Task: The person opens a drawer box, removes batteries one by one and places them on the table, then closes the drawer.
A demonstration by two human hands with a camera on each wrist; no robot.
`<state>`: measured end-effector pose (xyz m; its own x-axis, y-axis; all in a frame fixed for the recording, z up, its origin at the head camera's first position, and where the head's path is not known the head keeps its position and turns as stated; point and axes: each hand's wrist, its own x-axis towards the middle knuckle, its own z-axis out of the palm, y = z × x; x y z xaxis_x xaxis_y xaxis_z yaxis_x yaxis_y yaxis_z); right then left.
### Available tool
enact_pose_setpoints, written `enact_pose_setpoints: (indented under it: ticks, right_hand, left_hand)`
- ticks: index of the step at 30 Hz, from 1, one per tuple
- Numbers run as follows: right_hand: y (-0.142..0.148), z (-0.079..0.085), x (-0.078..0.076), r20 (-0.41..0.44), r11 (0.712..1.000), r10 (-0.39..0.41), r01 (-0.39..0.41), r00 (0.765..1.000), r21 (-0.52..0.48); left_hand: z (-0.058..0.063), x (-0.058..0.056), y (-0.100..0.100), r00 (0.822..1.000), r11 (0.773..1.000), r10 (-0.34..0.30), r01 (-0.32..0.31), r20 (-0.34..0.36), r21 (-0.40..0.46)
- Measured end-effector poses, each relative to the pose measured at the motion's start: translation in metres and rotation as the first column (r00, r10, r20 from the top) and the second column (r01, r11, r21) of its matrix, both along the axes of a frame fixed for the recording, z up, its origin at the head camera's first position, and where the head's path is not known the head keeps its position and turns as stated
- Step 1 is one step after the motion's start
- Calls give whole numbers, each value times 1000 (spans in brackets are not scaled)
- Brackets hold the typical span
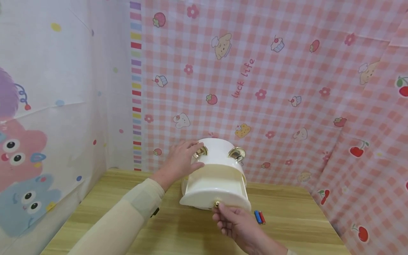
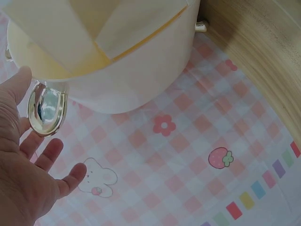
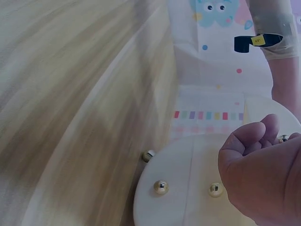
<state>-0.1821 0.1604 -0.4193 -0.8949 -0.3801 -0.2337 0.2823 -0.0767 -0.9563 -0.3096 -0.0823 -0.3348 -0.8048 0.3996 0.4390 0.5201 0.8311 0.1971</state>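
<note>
A white rounded drawer box [image 1: 216,150] with gold knobs stands on the table. Two shiny gold cup-shaped pieces stick out of its top, one left [image 2: 47,110] and one right [image 1: 237,154]. Its upper drawer [image 1: 220,180] is pulled out toward me, and the part of its inside that shows holds nothing. My right hand [image 1: 237,223] pinches the gold knob [image 1: 216,204] on that drawer's front between thumb and fingers. Up at the left gold piece, my left hand [image 1: 180,159] rests with fingers spread and the thumb at the box's rim.
Just right of the box, a blue cylinder [image 1: 258,217] and a red cylinder [image 1: 262,217], shaped like batteries, lie side by side on the wood-grain table [image 1: 287,205]. A pink checked cloth [image 1: 280,71] hangs close behind the box. More gold knobs [image 3: 161,187] stick out of its lower front.
</note>
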Motion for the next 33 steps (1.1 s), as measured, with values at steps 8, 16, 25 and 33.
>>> enact_pose_setpoints:
  ticks: [8,16,25,33]
  right_hand:
    - [-3,5,-2,-24,1000,-23,23,999,-2]
    - [-6,7,-7,-40,998,-60,60,997,6]
    - [-9,10,-14,-41,998,-56,57,998,21]
    - [-11,9,-24,-62,997,-64,67,996,32]
  left_hand:
    - [0,1,0,1000,1000,-4,4,18,12]
    - [1,1,-1,1000,1000,-11,11,25,21]
    - [2,2,-1,999,1000,-7,7,34,19]
    - [1,1,0,1000,1000,-14,14,27,19]
